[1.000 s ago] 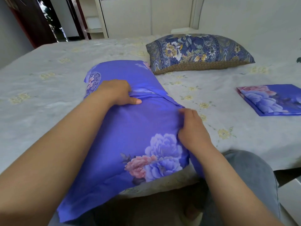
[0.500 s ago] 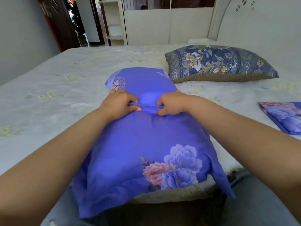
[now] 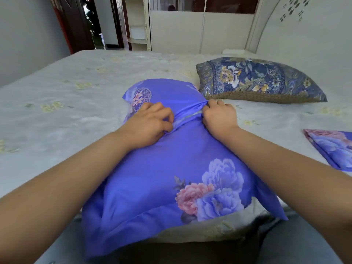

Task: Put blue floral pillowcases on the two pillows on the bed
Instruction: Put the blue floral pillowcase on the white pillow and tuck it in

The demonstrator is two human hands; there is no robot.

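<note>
A pillow inside a blue floral pillowcase [image 3: 171,168] lies lengthwise on the bed in front of me. My left hand [image 3: 150,124] and my right hand [image 3: 219,116] both pinch the pillowcase fabric across its far part, and a gap with a pale strip shows between them. A second pillow [image 3: 257,80] in a dark blue patterned cover lies behind, to the right. A folded blue floral pillowcase [image 3: 331,149] rests flat at the right edge of the view.
The bed [image 3: 66,111] has a pale grey sheet with faint yellow flowers. A white headboard [image 3: 304,35] rises at the back right. A wardrobe and an open doorway stand beyond the bed's far side. My knees press the near edge.
My right hand came from the pillow's near right side up to the middle. Both hands now grip the fabric and have drawn apart, opening a gap between them.
</note>
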